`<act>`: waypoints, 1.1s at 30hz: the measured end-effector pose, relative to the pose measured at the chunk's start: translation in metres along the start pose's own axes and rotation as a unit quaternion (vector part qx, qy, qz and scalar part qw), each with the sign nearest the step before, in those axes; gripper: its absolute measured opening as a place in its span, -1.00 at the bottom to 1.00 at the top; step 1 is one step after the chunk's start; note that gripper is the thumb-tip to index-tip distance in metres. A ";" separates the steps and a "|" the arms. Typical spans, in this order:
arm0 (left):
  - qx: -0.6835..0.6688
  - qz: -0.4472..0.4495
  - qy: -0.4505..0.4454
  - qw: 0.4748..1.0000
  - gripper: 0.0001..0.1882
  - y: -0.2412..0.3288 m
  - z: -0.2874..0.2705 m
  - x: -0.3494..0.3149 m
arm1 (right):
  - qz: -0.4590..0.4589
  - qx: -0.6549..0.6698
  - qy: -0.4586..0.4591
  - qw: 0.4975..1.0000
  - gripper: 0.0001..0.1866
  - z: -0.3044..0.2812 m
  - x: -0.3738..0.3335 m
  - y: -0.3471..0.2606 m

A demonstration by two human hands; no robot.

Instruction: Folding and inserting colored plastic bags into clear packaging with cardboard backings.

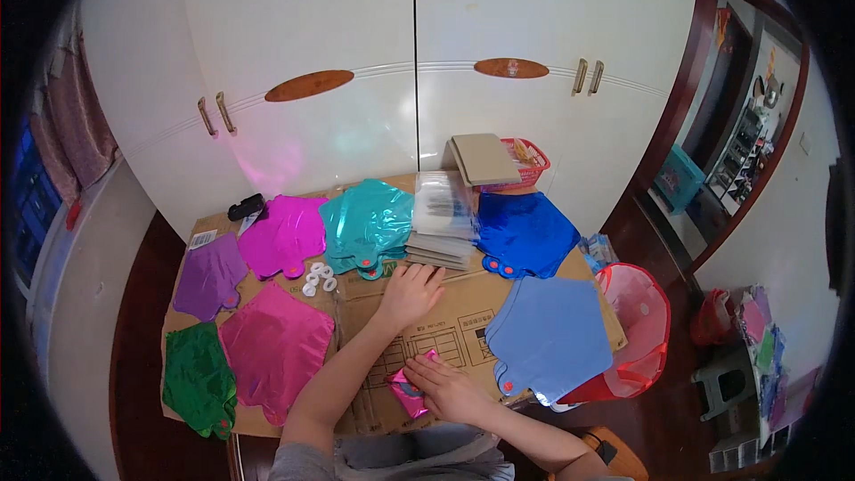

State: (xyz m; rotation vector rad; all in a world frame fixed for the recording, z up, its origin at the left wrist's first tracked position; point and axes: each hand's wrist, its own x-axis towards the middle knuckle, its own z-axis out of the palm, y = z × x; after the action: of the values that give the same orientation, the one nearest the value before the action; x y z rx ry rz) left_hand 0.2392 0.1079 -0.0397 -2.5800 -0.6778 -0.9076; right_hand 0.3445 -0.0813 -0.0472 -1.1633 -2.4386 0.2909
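Observation:
My left hand [412, 296] reaches forward over the cardboard, its fingers stretched to the near edge of a stack of grey cards in clear plastic sleeves [441, 251]. Whether they pinch a sleeve is not clear. Close to my body, my right hand [450, 387] lies with its fingers flat across a small folded pink foil packet [410, 398], pressing it to the cardboard and covering part of it. Just left of my left hand is a cluster of small white rings [320, 279]. Beyond them lies a flat teal foil piece [367, 223] with a tab at its near end.
More flat foil pieces ring the cardboard [463, 303]: magenta [287, 233], purple [209, 278], green [199, 370], pink [276, 343], dark blue [527, 227] and pale blue [554, 334]. A red basket [534, 157] stands behind; a red-rimmed bin [655, 303] is at right.

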 end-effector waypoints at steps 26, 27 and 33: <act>-0.002 0.015 0.028 0.999 -0.67 0.004 0.008 0.007 | 0.002 0.015 0.010 1.000 -0.39 0.001 -0.001 -0.001; -0.003 0.020 0.033 0.999 -0.67 0.004 0.006 0.008 | -0.001 0.018 0.017 1.000 -0.40 0.002 -0.001 0.000; -0.012 0.007 0.046 0.999 -0.69 0.003 0.012 0.006 | 0.007 0.000 -0.006 1.000 -0.39 0.003 -0.001 0.000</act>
State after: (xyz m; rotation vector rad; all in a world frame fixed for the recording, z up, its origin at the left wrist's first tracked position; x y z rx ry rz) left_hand 0.2507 0.1125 -0.0449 -2.5430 -0.6271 -1.0303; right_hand 0.3442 -0.0818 -0.0499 -1.1807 -2.4410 0.3033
